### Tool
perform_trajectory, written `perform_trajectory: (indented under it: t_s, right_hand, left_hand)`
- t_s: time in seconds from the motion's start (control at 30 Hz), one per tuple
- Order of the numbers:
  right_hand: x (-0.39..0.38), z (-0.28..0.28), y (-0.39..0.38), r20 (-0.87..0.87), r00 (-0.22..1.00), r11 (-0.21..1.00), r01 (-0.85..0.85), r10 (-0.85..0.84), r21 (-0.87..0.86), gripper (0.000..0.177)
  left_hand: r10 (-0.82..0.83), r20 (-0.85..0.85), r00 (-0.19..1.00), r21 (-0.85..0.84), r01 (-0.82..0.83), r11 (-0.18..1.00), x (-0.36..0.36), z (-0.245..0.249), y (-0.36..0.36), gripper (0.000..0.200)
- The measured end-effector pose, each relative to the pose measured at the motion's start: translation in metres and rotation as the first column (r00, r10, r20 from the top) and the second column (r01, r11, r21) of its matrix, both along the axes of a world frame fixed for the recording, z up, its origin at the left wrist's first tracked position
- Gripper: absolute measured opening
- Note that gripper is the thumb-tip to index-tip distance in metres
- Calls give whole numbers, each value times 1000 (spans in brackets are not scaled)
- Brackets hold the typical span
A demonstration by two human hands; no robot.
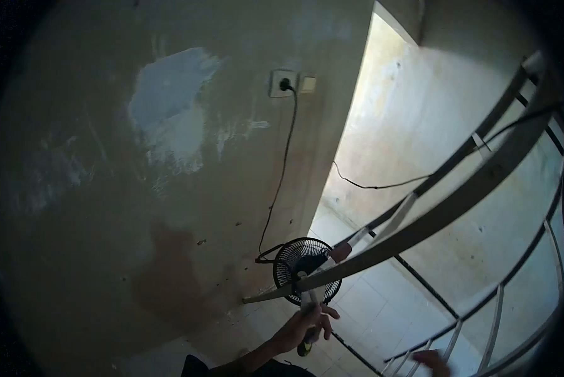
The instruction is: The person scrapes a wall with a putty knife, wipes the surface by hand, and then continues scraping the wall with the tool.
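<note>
My left hand (302,328) reaches in from the bottom middle, closed around what looks like a scraper. Its black and yellow handle end (304,348) sticks out below the hand, and a flat greyish blade (309,298) points up toward the curved metal rail (414,232). Some fingers of that hand extend to the right. At the bottom right, my right hand (431,362) is blurred and partly cut off near the thin bars of the frame; its fingers are not clear. A small brown thing (340,252) by the rail's lower part is hard to make out.
A black fan (294,267) stands on the tiled floor (363,301) behind the rail. Its cable (287,151) runs up to a wall socket (283,83). The wall (93,207) has a pale patch. Another cable (382,186) crosses to the metal frame at right.
</note>
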State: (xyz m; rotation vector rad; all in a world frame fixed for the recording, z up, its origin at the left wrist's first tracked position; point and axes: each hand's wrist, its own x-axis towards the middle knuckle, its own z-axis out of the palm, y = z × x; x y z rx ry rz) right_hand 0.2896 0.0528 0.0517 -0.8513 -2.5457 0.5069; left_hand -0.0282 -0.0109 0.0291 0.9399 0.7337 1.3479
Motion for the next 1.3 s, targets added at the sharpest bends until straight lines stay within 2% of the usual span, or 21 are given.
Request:
perform_trajectory:
  t_s: [0.03,0.07,0.1,0.2,0.27,0.33,0.37,0.4,0.47,0.53,0.63,0.67,0.77,0.9,0.93,1.07,1.1,1.13,1.17,1.23,1.3]
  right_hand:
    - [-25,-44,16,-78,960,835,-273,269,-478,55]
    - [-42,-77,50,-68,950,823,-297,303,-483,55]
    - [-132,-8,16,-147,965,867,-261,219,-424,62]
    - [-150,17,-65,-323,944,925,-187,74,-332,82]
    - [-175,12,-69,-494,834,619,-258,-244,-741,74]
    - [-199,-12,-67,-519,824,651,-269,-226,-710,72]
    - [-211,-19,-67,-537,814,696,-255,-220,-672,70]
    - [-220,-22,-60,-521,821,598,-301,-234,-743,64]
    - [-252,-37,-52,-538,825,565,-363,-174,-741,62]
    - [-290,-61,-36,-513,858,612,-424,34,-668,52]
    - [-372,-50,-32,-602,791,590,-433,-114,-681,31]
    - [-399,-38,-33,-600,751,465,-442,-277,-767,32]
    - [-471,-42,-23,-728,620,434,-593,-291,-678,29]
    - [-540,-28,-13,-744,579,512,-551,-333,-659,23]
    - [-549,-34,-11,-768,516,396,-659,-381,-639,29]
    - [-573,-15,-7,-761,414,422,-651,-500,-631,48]
    - [-579,-20,-4,-810,421,564,-582,-407,-586,57]
    - [-582,-26,-1,-839,445,688,-503,-311,-522,66]
    - [-582,-23,-1,-833,443,683,-496,-332,-537,66]
    - [-580,-15,1,-802,499,547,-592,-328,-592,66]
    - [-581,-22,8,-791,550,608,-540,-267,-581,66]
  left_hand:
    - [30,18,999,3,-30,1000,7,0,-3,54]
    - [-1,42,999,19,0,1000,16,0,-8,54]
    - [-36,62,997,37,34,999,22,-2,-9,54]
    - [115,-10,993,-4,-115,993,35,-9,-12,49]
    - [209,1,978,-91,-208,974,26,-6,-22,47]
    - [227,-243,943,-58,-247,967,0,-5,-28,42]
    - [231,-252,940,-68,-255,964,-12,-5,-29,42]
    - [232,-269,935,-106,-268,958,-24,-4,-26,39]
    - [219,-298,929,-159,-274,948,-54,-10,-28,38]
    - [414,-406,815,112,-405,907,-91,-16,-31,48]
    - [357,-435,827,-21,-405,914,-158,10,-46,54]
    - [386,-493,780,3,-442,897,-180,5,-50,61]
    - [340,-537,772,-14,-411,911,-239,6,-58,66]
    - [333,-624,707,108,-344,933,-305,-8,-43,70]
    - [297,-636,712,90,-314,945,-316,-4,-35,70]
    - [336,-338,879,95,-323,942,-342,13,5,62]
    - [341,-222,913,53,-338,940,-345,17,12,60]
    - [365,-332,870,47,-371,928,-350,16,19,70]
    - [350,-338,874,28,-362,932,-353,14,27,70]
    - [311,-29,950,109,-307,946,-354,8,45,70]
    - [313,31,949,49,-314,948,-348,22,54,74]
